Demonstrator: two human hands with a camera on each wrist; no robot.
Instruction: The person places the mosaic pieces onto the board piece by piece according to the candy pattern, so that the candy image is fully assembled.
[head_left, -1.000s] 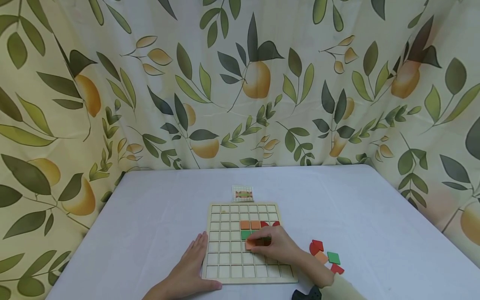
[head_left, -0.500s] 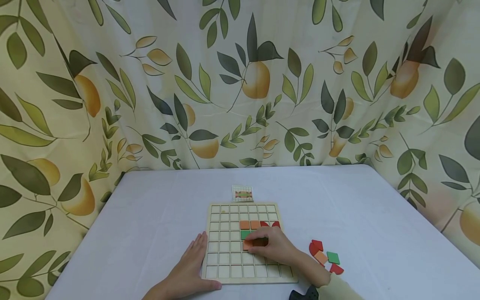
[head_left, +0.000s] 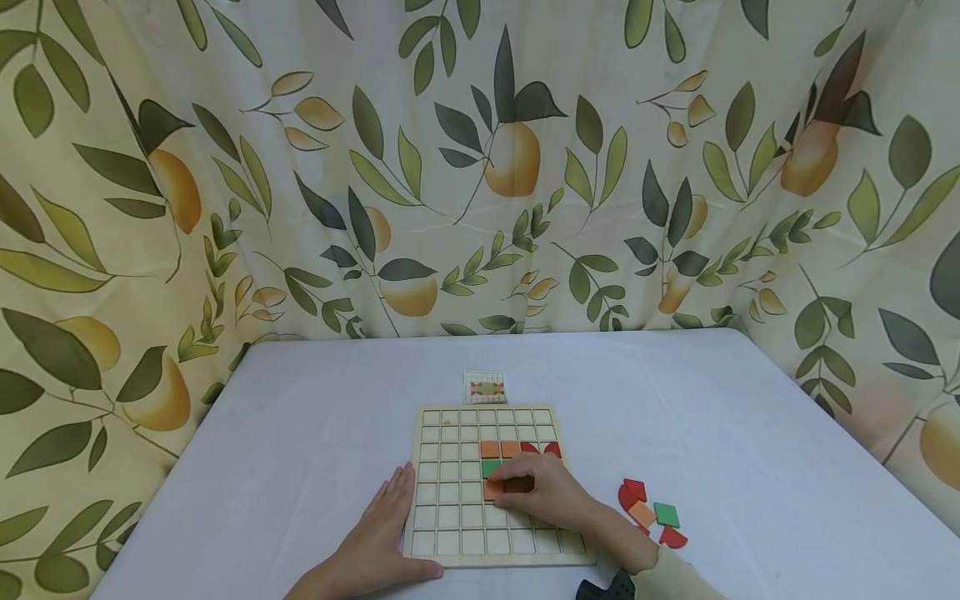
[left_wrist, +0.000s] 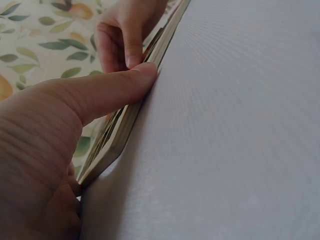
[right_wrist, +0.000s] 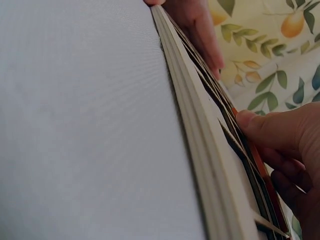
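In the head view a pale wooden grid board lies on the table. My left hand holds it steady, fingers straight along its left side and thumb at the front edge. With thumb and fingertips my right hand pinches an orange square tile at a cell in the middle of the board. Just behind that tile sits a green tile. Two orange tiles and red curved pieces fill part of the row beyond. Cells under my right hand are hidden.
Loose red, orange and green tiles lie right of the board, near my right forearm. A small pattern card stands behind the board. A dark object sits at my right wrist. A leaf-print curtain surrounds the white table.
The orange tile in my right hand has shifted slightly left and now lines up with the grid cell. My left hand has stayed in place.
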